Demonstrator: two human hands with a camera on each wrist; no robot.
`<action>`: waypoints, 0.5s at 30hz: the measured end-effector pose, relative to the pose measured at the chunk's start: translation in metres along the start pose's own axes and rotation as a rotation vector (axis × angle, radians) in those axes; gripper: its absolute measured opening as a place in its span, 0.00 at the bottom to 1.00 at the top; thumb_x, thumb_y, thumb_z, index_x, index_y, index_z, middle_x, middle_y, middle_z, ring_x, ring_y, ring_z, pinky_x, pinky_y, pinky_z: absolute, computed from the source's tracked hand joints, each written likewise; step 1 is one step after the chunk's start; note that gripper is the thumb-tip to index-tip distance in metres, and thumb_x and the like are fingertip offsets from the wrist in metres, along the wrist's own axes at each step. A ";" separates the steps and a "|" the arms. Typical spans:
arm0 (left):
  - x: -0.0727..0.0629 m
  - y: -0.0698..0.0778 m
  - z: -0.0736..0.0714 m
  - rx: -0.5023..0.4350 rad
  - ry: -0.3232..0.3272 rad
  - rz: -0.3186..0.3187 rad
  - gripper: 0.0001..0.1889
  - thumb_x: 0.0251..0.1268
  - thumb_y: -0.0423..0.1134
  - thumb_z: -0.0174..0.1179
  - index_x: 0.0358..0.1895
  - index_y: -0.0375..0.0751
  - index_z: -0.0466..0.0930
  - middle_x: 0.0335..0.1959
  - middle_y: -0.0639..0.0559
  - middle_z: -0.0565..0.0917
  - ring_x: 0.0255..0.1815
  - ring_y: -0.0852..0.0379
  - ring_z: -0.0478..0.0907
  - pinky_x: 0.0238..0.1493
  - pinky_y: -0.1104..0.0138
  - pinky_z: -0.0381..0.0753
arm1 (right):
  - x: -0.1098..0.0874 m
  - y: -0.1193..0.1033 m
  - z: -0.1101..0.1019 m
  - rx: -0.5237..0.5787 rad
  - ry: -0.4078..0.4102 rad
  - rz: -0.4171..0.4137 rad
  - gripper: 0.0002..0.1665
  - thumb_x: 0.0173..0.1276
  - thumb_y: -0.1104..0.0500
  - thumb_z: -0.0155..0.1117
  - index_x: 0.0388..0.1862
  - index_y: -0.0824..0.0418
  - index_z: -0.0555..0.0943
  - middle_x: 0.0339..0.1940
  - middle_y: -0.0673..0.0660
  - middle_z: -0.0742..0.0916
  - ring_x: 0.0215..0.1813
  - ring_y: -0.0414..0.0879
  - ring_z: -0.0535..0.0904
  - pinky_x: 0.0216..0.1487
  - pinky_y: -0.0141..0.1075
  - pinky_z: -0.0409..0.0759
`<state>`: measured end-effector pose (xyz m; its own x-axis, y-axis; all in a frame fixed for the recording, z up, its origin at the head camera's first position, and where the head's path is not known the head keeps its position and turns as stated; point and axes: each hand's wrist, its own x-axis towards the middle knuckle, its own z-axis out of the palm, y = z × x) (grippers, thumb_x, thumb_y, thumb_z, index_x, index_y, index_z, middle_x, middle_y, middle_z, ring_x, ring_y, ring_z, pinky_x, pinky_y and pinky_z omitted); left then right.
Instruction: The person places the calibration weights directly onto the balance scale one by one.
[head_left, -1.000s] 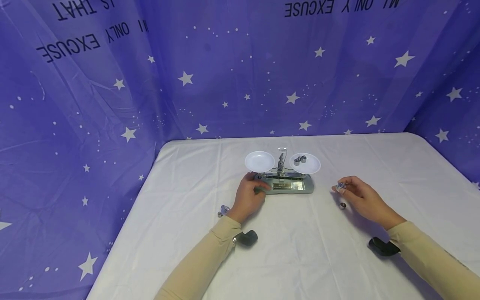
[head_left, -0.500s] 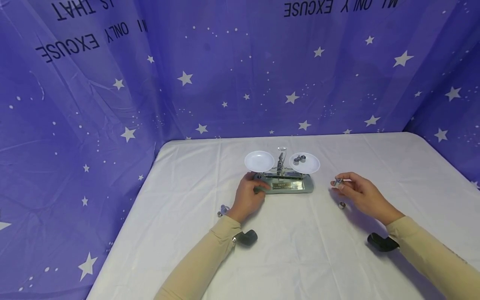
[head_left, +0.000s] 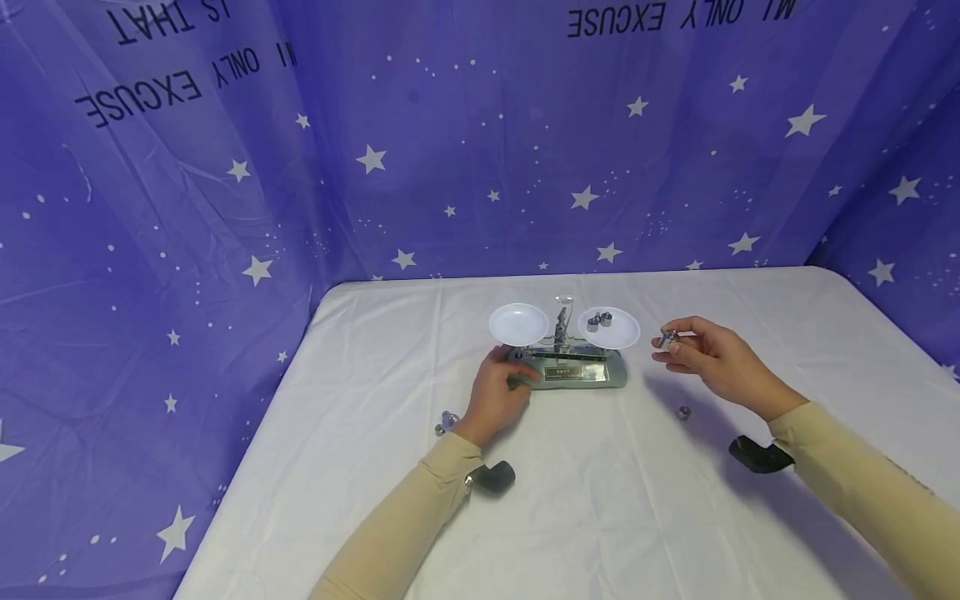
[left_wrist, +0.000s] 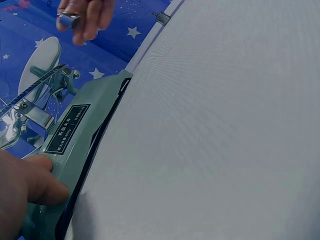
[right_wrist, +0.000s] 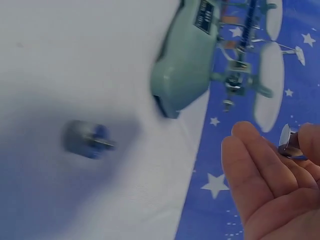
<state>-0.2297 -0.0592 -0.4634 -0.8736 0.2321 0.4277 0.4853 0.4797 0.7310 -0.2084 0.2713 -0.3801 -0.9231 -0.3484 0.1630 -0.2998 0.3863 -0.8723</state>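
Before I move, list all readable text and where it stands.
"ONLY EXCUSE", twice, upside down: purple star-printed fabric curtain.
"IS THAT", upside down: same curtain.
"托盘天平": black rectangular label on the green balance base.
Too small, blurred or folded: label's lower line, curtain's remaining lettering, beige right sleeve's mark.

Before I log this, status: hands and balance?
Left hand holding balance base. Right hand pinching metal weight, clear of right pan. Nothing seen between.

Snug beige left sleeve [head_left: 397, 529], matching right sleeve [head_left: 847, 487] where I make out, from afar, a dark marking [head_left: 911, 476], rounded black left wrist piece [head_left: 496, 477], silvery fitting [head_left: 469, 481], black right wrist piece [head_left: 760, 455], bare left hand [head_left: 498, 396], bare right hand [head_left: 723, 362]
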 end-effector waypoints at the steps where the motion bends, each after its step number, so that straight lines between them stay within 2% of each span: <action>1: 0.000 0.000 0.000 0.002 -0.002 -0.003 0.13 0.46 0.22 0.58 0.31 0.35 0.90 0.61 0.35 0.81 0.64 0.40 0.78 0.70 0.51 0.75 | 0.003 -0.003 -0.001 0.000 -0.002 -0.003 0.18 0.78 0.69 0.50 0.60 0.81 0.67 0.42 0.29 0.85 0.48 0.26 0.85 0.48 0.25 0.86; 4: 0.000 0.000 0.000 0.008 -0.005 -0.009 0.13 0.46 0.22 0.58 0.31 0.36 0.90 0.61 0.36 0.81 0.64 0.40 0.78 0.70 0.51 0.74 | 0.012 -0.011 -0.004 -0.025 -0.004 0.001 0.18 0.78 0.69 0.50 0.61 0.81 0.67 0.45 0.37 0.87 0.48 0.25 0.84 0.48 0.26 0.86; 7: -0.001 0.000 0.001 0.013 -0.008 -0.012 0.13 0.46 0.22 0.58 0.31 0.36 0.90 0.62 0.36 0.81 0.65 0.40 0.78 0.70 0.51 0.74 | 0.021 -0.019 -0.007 -0.078 0.000 0.031 0.19 0.79 0.68 0.50 0.62 0.80 0.67 0.51 0.60 0.89 0.48 0.24 0.83 0.49 0.26 0.86; 10: -0.001 -0.002 0.001 0.016 -0.006 -0.004 0.13 0.46 0.22 0.58 0.31 0.36 0.90 0.61 0.36 0.81 0.64 0.41 0.78 0.69 0.52 0.75 | 0.029 -0.026 -0.008 -0.118 0.006 0.055 0.20 0.79 0.67 0.49 0.64 0.79 0.67 0.58 0.78 0.82 0.48 0.22 0.82 0.50 0.27 0.86; 15: 0.000 -0.002 0.001 0.027 0.006 0.019 0.13 0.45 0.22 0.57 0.31 0.36 0.90 0.57 0.37 0.83 0.60 0.41 0.80 0.66 0.54 0.77 | 0.040 -0.032 -0.009 -0.161 0.005 0.073 0.21 0.80 0.65 0.49 0.65 0.77 0.68 0.61 0.79 0.81 0.48 0.22 0.82 0.51 0.28 0.86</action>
<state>-0.2304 -0.0592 -0.4650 -0.8641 0.2361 0.4445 0.5004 0.4981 0.7082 -0.2375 0.2526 -0.3412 -0.9448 -0.3104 0.1046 -0.2663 0.5420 -0.7971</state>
